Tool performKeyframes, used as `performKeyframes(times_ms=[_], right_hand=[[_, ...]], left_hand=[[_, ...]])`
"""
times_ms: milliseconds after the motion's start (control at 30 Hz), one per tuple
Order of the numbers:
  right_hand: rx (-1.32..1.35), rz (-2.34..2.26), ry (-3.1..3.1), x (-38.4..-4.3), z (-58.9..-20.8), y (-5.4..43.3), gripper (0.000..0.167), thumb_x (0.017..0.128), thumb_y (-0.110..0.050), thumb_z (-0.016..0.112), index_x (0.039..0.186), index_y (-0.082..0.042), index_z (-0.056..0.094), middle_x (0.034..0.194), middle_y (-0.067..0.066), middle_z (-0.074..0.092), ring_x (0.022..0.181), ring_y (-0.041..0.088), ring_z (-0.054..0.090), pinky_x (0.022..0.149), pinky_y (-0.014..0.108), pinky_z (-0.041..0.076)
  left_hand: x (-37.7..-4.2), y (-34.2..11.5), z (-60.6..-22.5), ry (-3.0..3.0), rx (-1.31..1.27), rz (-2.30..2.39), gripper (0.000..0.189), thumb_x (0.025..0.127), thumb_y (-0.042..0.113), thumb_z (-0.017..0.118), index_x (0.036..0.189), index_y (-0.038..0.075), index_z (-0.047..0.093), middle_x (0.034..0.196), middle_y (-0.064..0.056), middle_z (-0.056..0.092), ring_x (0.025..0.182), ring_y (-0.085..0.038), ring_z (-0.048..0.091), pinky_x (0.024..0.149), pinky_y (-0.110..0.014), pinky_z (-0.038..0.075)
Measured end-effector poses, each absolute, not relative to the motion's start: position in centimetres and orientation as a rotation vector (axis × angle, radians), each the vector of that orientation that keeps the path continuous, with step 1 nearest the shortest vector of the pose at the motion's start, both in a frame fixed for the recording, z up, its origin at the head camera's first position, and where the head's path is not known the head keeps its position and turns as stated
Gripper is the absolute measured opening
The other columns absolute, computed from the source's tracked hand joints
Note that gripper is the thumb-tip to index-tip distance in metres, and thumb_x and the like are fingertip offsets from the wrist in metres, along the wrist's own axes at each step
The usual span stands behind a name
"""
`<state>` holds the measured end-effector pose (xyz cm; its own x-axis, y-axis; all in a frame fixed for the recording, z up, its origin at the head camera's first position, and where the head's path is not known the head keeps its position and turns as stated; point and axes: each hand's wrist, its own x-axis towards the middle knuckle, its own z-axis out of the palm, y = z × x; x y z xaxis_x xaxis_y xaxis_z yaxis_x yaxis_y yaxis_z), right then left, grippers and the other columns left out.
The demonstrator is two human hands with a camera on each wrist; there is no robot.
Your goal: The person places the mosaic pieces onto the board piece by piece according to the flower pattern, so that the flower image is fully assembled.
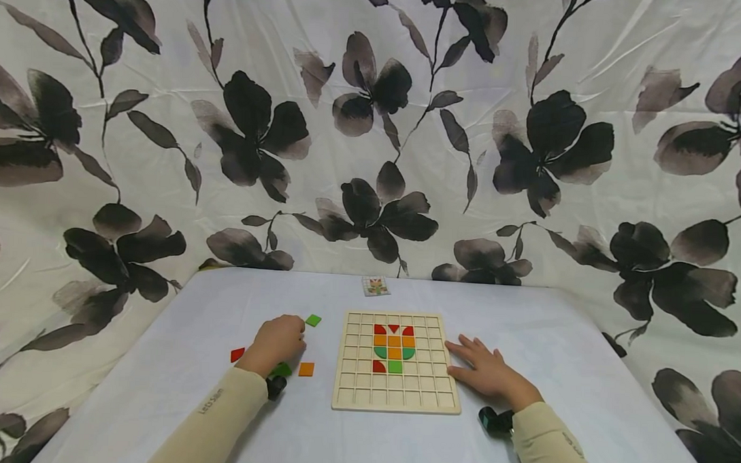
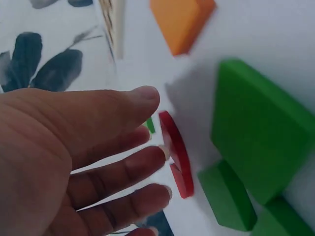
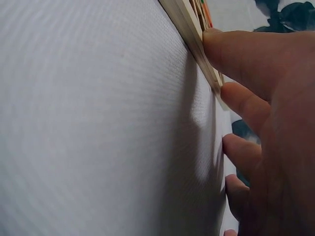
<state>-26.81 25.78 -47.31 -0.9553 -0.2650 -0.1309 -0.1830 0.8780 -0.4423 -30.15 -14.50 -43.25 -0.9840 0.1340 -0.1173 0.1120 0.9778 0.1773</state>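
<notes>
My left hand (image 1: 281, 341) hovers low over the table, left of the board, its fingers loosely bent. In the left wrist view the thumb stands apart from the fingers, and the fingertips are right at a red curved-edged piece (image 2: 178, 147). Close by lie an orange square (image 1: 306, 369), a light green diamond-like piece (image 1: 313, 320) and dark green pieces (image 2: 261, 128), partly hidden by the wrist in the head view. My right hand (image 1: 485, 368) rests with spread fingers against the right edge of the wooden grid board (image 1: 447, 398); thumb and forefinger touch its side.
Red, orange and green pieces form a flower-like pattern (image 1: 394, 341) in the board's middle cells. A small picture card (image 1: 376, 286) lies behind the board. Another red piece (image 1: 237, 354) lies left of the left forearm. Floral cloth (image 1: 373, 157) hangs behind the white table.
</notes>
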Motion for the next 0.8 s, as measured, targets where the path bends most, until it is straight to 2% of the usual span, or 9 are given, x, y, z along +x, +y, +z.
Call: performKeyframes(times_ms=[200,467,633,800], right_hand=[[-0.34,-0.645,2.86,-26.9,-47.5,26.0,0.061,0.094,-0.05,0.054,0.147,-0.021,0.043,0.158,0.016,0.028,0.146,0.045,0.015,0.11,0.072,0.005],[-0.333,-0.624,2.862,-27.2,-47.7,26.2,0.062,0.093,-0.052,0.054,0.147,-0.022,0.043,0.158,0.016,0.028,0.146,0.045,0.016,0.109,0.073,0.006],[-0.333,-0.633,2.859,-27.1,-47.7,26.3,0.062,0.093,-0.051,0.055,0.147,-0.022,0.043,0.158,0.016,0.029,0.146,0.046,0.016,0.109,0.073,0.006],[-0.326,-0.627,2.855,-27.0,-47.6,26.3,0.063,0.093,-0.052,0.054,0.147,-0.023,0.042,0.158,0.015,0.028,0.146,0.045,0.015,0.109,0.072,0.006]], left_hand=[[-30.5,-14.9,-43.5,3.009,0.184,0.187,0.02,0.089,0.017,0.068,0.102,0.002,0.067,0.091,-0.006,0.067,0.078,-0.02,0.056,0.085,-0.044,0.053],[-31.1,-15.7,-43.9,2.99,0.172,0.286,0.015,0.086,0.016,0.071,0.091,0.003,0.065,0.08,-0.005,0.063,0.07,-0.019,0.054,0.07,-0.038,0.051],[-31.4,-16.0,-44.2,2.967,0.126,0.363,0.02,0.085,0.02,0.072,0.095,0.004,0.064,0.082,-0.004,0.063,0.071,-0.02,0.053,0.068,-0.035,0.049],[-31.2,-15.1,-44.0,2.993,0.123,0.429,0.03,0.084,0.022,0.071,0.107,0.006,0.061,0.086,-0.004,0.062,0.073,-0.02,0.053,0.067,-0.034,0.048]])
